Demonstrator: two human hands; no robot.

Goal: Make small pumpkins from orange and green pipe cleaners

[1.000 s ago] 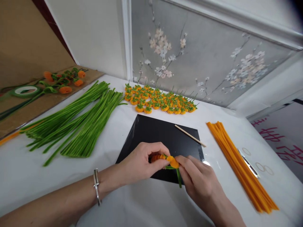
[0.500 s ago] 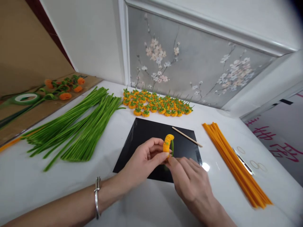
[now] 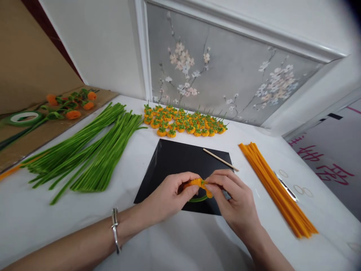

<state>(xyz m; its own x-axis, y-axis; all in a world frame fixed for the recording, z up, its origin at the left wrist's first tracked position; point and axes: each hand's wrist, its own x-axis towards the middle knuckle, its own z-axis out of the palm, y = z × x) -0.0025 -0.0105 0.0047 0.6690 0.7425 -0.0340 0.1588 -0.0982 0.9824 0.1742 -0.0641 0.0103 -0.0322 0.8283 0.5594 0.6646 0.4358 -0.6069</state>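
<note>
Above a black mat [image 3: 180, 156] both hands meet at a ribbed orange pipe-cleaner piece [image 3: 195, 182]. My left hand [image 3: 170, 194] pinches its left part between thumb and fingers. The fingertips of my right hand [image 3: 235, 194] are closed on the piece's right end, where a bit of green shows. Beneath it curves a green pipe cleaner [image 3: 199, 199]; its join to the orange piece is hidden by the fingers. A thin wooden stick [image 3: 220, 159] lies across the mat's far right corner.
Green pipe cleaners [image 3: 98, 158] lie to the left, orange pipe cleaners [image 3: 276, 188] to the right beside a slim silver tool [image 3: 286, 187] and rings [image 3: 303, 190]. Small orange flowers with green tops [image 3: 186, 122] stand at the back. Green tape [image 3: 25, 117] rests on cardboard at far left.
The orange piece has turned from upright to roughly level and dropped lower. My right hand has risen, its fingertips now at the piece's right end. The green pipe cleaner now curves underneath.
</note>
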